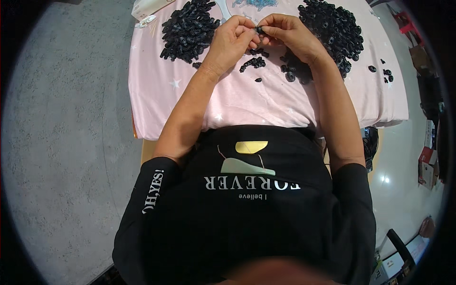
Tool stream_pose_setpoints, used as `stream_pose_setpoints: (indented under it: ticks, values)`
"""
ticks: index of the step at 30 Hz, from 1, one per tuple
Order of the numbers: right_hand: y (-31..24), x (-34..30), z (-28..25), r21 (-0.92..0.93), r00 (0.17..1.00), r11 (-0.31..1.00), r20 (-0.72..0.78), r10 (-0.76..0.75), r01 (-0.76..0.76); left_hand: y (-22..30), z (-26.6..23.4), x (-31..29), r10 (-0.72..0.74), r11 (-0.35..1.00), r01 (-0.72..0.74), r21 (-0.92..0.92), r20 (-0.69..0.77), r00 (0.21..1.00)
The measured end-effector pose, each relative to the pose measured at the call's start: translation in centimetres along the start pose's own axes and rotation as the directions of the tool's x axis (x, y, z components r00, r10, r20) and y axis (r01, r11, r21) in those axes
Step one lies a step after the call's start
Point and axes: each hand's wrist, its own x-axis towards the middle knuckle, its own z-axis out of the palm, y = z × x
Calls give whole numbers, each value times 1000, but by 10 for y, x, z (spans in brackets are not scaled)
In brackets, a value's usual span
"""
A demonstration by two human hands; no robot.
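My left hand and my right hand meet over the far part of the table. Their fingertips pinch a small black part between them; its exact kind is too small to make out. Left of my left hand lies a heap of small ridged black pieces. A larger heap of rounded black pieces spreads beside and beyond my right hand, partly hidden by it. Below the hands lies a loose cluster of tiny black pieces, with one single piece nearer me.
A pink cloth with white stars covers the table. At the far edge are clear bluish small pieces, a pale curved handle and a white box. A few stray black pieces lie at the right. Cartons stand on the floor.
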Motion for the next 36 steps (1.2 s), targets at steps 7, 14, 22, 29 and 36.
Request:
stream_pose_setpoints:
  ticks: [7,14,22,29,36]
  values:
    - [-1,0,0,-43,1000,999,-11,8,-8,-2,-1,0,-47,998,50,-41,56,997]
    - [0,0,-1,-60,1000,998,-6,-2,2,-1,-1,-1,-125,988,130,-89,55,991]
    - [0,0,-1,-39,1000,999,10,0,0,-3,-1,-2,-81,992,86,-87,58,995]
    - [-3,-2,0,-52,1000,999,3,-5,5,-3,-2,-2,-61,997,64,-53,64,996]
    - [-4,-2,-1,-46,1000,999,1,22,-21,0,-3,-3,-90,993,95,-70,81,993]
